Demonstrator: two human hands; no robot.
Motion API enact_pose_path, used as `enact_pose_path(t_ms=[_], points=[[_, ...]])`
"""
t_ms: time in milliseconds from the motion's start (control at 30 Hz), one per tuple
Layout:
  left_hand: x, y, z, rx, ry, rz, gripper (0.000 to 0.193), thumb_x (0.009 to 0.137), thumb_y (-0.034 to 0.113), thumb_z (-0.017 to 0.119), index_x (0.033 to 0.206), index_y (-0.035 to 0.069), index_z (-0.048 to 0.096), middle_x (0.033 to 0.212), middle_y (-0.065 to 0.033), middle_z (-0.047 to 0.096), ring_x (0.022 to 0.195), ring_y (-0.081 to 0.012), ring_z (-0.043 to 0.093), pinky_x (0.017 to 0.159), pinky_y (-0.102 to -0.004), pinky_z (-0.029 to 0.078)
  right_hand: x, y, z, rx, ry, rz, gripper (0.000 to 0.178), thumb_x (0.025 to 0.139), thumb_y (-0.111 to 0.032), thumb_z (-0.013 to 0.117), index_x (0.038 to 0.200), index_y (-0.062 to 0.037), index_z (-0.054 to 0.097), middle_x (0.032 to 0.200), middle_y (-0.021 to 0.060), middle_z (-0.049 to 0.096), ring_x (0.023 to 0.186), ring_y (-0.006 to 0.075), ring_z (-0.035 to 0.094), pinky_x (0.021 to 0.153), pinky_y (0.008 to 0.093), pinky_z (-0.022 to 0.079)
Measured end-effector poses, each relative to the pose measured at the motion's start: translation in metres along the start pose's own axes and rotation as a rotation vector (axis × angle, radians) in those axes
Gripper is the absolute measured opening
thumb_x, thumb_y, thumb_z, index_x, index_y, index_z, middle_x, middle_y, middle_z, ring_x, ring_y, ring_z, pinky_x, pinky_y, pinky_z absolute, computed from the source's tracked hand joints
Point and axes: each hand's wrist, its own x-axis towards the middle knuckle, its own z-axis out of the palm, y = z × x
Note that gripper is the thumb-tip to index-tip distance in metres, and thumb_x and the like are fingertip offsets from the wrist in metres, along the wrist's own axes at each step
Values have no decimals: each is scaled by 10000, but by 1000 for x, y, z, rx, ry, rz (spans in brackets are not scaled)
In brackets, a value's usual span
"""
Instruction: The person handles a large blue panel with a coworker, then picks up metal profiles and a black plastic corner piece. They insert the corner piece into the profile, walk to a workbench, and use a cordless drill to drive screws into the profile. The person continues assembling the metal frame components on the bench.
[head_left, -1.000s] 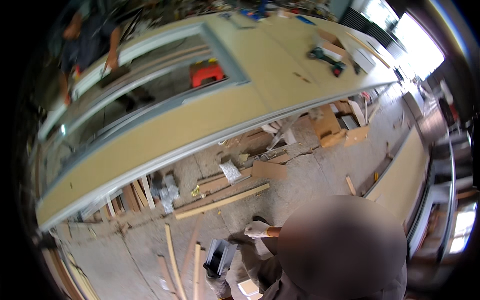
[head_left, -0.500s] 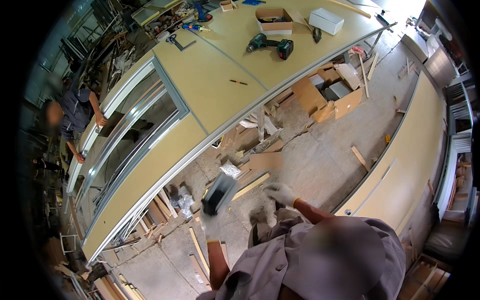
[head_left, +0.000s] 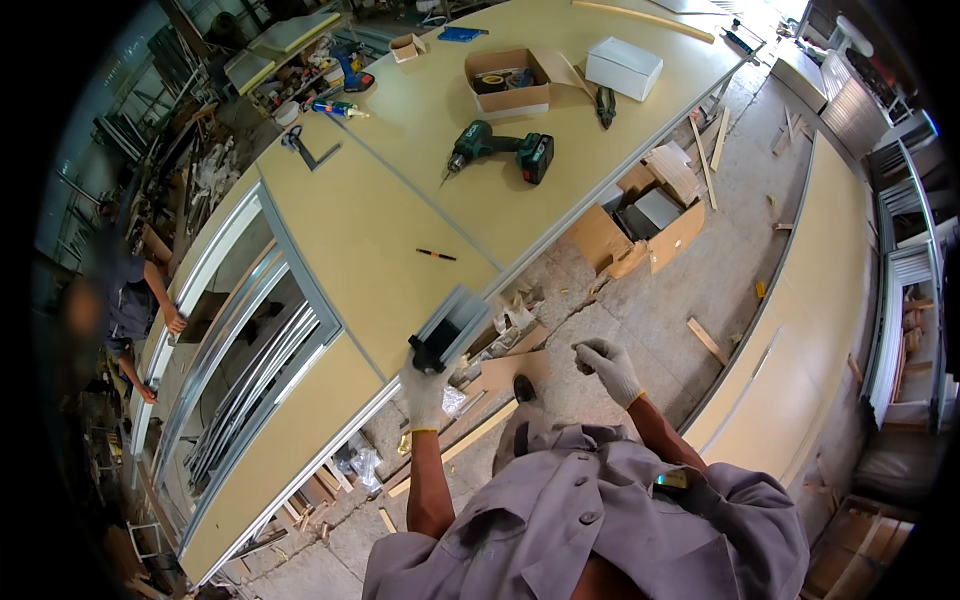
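My left hand [head_left: 424,396], in a pale work glove, grips a grey rectangular metal piece [head_left: 466,312] with a black fitting at its near end. The piece is held up in front of the panel's near edge and overlaps it in view; whether it touches cannot be told. My right hand [head_left: 608,366], gloved too, is raised over the floor with its fingers curled together. Anything inside those fingers is too small to make out. Beyond the left hand a pen [head_left: 437,254] lies on the large yellowish panel [head_left: 350,232].
On the panel are a green cordless drill [head_left: 497,150], an open carton [head_left: 510,96], a white box [head_left: 624,68] and pliers [head_left: 606,106]. A co-worker [head_left: 128,300] grips the frame at the left. Wood scraps and a torn carton [head_left: 640,222] lie below; another panel [head_left: 790,330] stands right.
My left hand has lifted the grey piece up and toward the panel's edge. My right hand has risen and shifted right, its fingers now curled. The view has turned slightly.
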Motion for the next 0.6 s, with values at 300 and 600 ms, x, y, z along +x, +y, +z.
enact_pose_path(t_ms=[300, 600], points=[[111, 31, 71, 66, -84, 17, 533, 782, 192, 896, 1194, -37, 647, 1049, -56, 710, 935, -138, 640, 845, -289, 516, 95, -82, -10, 53, 66, -73, 227, 1038, -172, 652, 1121, 30, 712, 857, 21, 661, 748, 91, 589, 677, 259, 481], [201, -12, 157, 110, -86, -47, 579, 717, 83, 909, 1223, -20, 647, 1245, -108, 657, 1081, -212, 657, 937, -345, 556, 256, -175, -66, -5, 93, -87, 259, 1043, -203, 651, 1111, 38, 718, 852, 7, 661, 738, 76, 581, 664, 251, 472]])
